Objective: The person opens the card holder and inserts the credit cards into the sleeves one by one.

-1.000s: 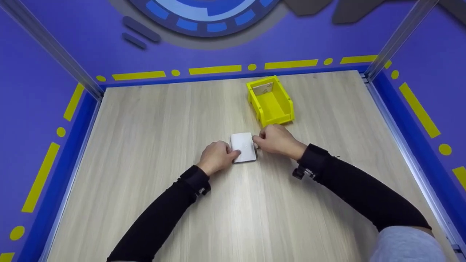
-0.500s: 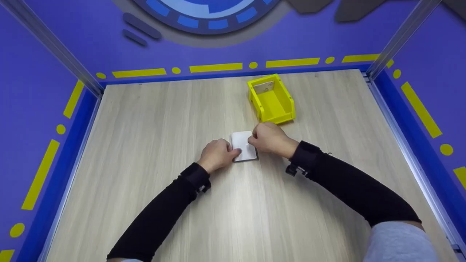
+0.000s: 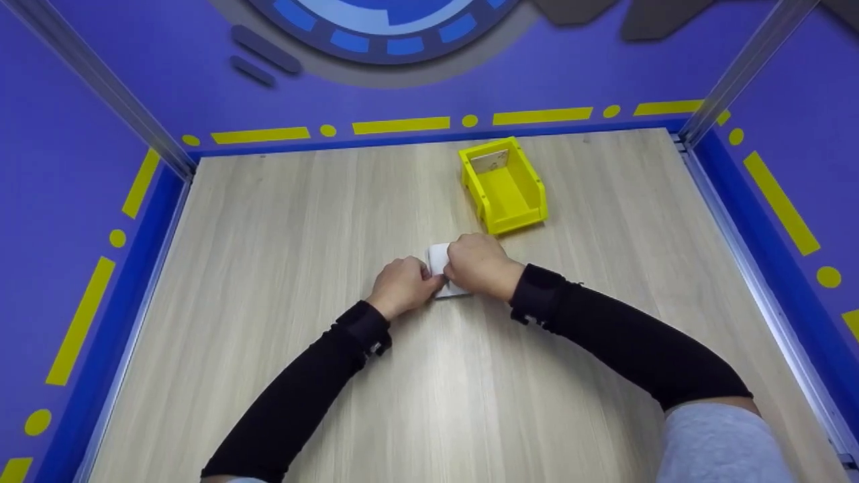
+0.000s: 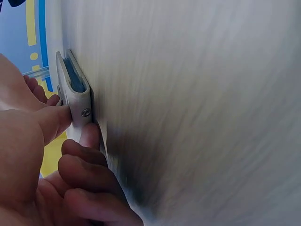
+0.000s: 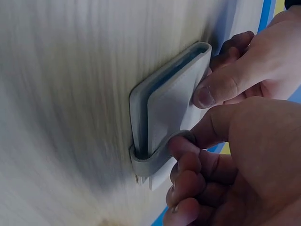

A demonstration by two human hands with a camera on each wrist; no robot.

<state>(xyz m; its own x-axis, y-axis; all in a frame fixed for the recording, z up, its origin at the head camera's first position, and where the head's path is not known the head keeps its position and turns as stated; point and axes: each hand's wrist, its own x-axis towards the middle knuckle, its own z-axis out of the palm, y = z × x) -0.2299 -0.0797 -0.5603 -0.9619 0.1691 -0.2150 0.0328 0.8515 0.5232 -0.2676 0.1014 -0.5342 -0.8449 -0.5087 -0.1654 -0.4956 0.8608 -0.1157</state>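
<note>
A white card holder point(image 3: 437, 257) lies on the wooden table, its blue-tinted inner sleeves showing between the covers in both wrist views. My left hand point(image 3: 402, 285) grips it at the spine side, thumb on the top cover and a finger at the lower edge. A round metal snap point(image 4: 86, 112) sits on the spine, close to that thumb. With thumb and index finger, my right hand point(image 3: 480, 265) pinches the end of the closing strap point(image 5: 149, 163), which wraps round the open side and comes up over the cover. In the head view the right hand hides part of the holder.
Just beyond the right hand stands a yellow open-front bin point(image 3: 509, 193), with a pale label on its inner back wall. Blue panels point(image 3: 376, 94) with yellow marks enclose the table at the back and sides.
My right hand has moved left from beside the card holder to over its cover, drawing the strap across. The left hand keeps its grip in the same place.
</note>
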